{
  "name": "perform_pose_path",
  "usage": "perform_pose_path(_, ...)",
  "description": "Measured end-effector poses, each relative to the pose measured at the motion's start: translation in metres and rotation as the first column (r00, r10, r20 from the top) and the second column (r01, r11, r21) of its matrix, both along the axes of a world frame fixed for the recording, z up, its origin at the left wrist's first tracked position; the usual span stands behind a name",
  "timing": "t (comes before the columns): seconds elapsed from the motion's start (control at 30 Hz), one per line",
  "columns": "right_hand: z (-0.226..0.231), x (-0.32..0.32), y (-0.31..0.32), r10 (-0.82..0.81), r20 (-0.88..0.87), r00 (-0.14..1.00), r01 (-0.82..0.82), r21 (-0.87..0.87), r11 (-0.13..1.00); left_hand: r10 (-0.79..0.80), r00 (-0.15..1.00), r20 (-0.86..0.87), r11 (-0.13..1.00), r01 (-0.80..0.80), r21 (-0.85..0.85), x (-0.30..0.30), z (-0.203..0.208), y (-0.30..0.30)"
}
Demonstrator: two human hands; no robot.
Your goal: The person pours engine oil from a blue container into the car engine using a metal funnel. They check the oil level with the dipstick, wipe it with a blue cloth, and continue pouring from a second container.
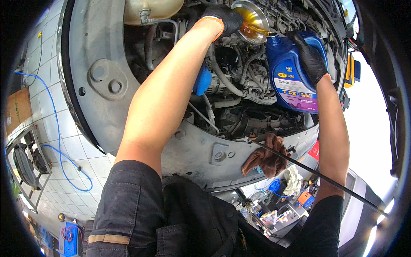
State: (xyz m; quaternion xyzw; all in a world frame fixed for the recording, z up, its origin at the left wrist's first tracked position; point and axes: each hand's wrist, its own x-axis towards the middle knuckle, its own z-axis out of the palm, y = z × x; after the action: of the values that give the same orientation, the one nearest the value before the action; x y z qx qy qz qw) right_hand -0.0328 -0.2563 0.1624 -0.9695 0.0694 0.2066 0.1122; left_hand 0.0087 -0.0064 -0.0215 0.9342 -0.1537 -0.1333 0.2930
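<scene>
My left hand [224, 20], in a black glove, is closed on the side of a shiny metal funnel [259, 16] above the engine. My right hand [309, 59], gloved the same way, grips a blue motor oil jug [287, 70] by its handle side. The jug is tipped, and a stream of amber oil [259, 30] runs from its neck into the funnel. Oil coats part of the funnel's bowl. The funnel's lower end is hidden, and the fingers of my left hand are partly out of sight.
Engine hoses and metal parts [227, 81] lie beneath my hands. A thin black prop rod [317, 172] slants across the lower right, past a brown cloth [269, 156] on the grey front panel [192, 147]. A blue hose [55, 115] trails over the tiled floor at left.
</scene>
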Motion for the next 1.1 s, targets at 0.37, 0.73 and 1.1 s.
perform_pose_path(0.37,-0.004,0.000,-0.012,0.049,0.116,0.992,-0.053,0.034,0.998,0.275,0.960,-0.053,0.947,-0.280,-0.157,0.000,-0.004,-0.016)
perform_pose_path(0.73,-0.021,0.008,-0.036,-0.132,0.137,0.982,0.089,0.277,0.957,0.219,0.969,0.116,0.970,-0.203,-0.133,0.001,-0.012,-0.013)
perform_pose_path(1.1,-0.006,-0.006,-0.010,-0.333,0.063,0.941,0.290,0.362,0.886,0.238,0.971,0.011,0.963,-0.234,-0.130,0.004,0.000,-0.012)
